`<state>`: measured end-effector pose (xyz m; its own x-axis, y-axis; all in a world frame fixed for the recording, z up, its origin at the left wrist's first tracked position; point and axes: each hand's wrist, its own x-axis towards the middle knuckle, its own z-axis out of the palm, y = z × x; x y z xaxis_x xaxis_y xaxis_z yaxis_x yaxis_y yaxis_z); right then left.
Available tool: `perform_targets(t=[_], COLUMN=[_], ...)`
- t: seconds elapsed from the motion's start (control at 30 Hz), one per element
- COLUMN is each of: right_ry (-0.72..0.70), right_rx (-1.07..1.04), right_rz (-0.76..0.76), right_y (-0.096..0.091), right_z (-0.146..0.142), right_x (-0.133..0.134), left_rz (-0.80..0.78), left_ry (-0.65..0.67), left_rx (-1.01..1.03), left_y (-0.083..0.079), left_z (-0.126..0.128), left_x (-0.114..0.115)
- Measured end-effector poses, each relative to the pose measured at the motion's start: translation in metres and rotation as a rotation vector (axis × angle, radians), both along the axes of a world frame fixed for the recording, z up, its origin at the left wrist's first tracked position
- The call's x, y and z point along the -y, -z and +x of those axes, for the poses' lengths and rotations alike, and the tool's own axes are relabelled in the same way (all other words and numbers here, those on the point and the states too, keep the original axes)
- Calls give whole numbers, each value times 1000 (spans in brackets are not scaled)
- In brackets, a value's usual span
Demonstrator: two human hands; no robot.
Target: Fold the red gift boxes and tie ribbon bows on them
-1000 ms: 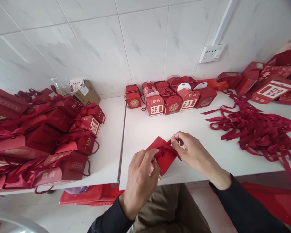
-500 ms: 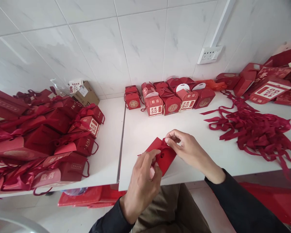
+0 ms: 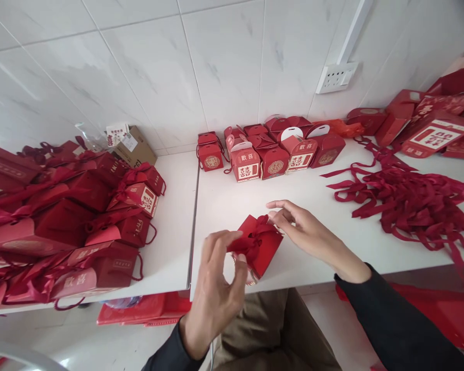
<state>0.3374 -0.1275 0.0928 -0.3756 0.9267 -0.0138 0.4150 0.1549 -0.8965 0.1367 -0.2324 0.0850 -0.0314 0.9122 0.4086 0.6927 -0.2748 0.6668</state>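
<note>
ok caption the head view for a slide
Left hand and right hand frame a ribbon-topped red box, loose ribbons heaped at right.

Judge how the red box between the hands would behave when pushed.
The box is probably stiff, given its crisp edges and flat panels. The bow on it is likely floppy, its loops softly curved. It may slide; the table looks smooth.

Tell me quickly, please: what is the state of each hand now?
Left hand: open, close to the bow; whether it touches cannot be told.
Right hand: open beside the bow, holding nothing visible.
</note>
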Motion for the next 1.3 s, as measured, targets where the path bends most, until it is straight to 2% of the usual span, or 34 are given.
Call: perform_targets(t=[0.1, 0.2, 0.3, 0.4, 0.63, 0.7, 0.83, 0.9, 1.03, 1.17, 1.3], right_ry=[-77, -86, -26, 36, 193, 218, 186, 124, -1, -70, -31], right_rx=[23, -2, -16, -22, -27, -12, 19, 51, 129, 111, 112], right_rz=[-35, -32, -30, -19, 49, 66, 149, 197, 205, 149, 112], right_y=[-7, -5, 3, 9, 9, 8, 4, 2, -1, -4, -6], right_z=[8, 9, 5, 3, 11, 12, 5, -2, -11, -11, -10], right_x=[2, 1, 0, -1, -5, -6, -6, -5, -3, -1, 0], left_rz=[0, -29, -68, -155, -267, -246, 111, 204, 113, 68, 24], left_ry=[-59, -46, -35, -35, -174, -201, -285, -255, -195, -236, -225], left_rx=[-97, -62, 59, 168, 320, 335, 129, -52, -242, -219, -192], left_y=[5, 15, 20, 17, 21, 22, 14, 8, 3, 8, 9], left_z=[-12, -18, -19, -18, -29, -31, -19, -4, 22, 32, 33], left_x=[-6, -10, -11, -9, -8, -9, -4, 0, -2, -13, -18])
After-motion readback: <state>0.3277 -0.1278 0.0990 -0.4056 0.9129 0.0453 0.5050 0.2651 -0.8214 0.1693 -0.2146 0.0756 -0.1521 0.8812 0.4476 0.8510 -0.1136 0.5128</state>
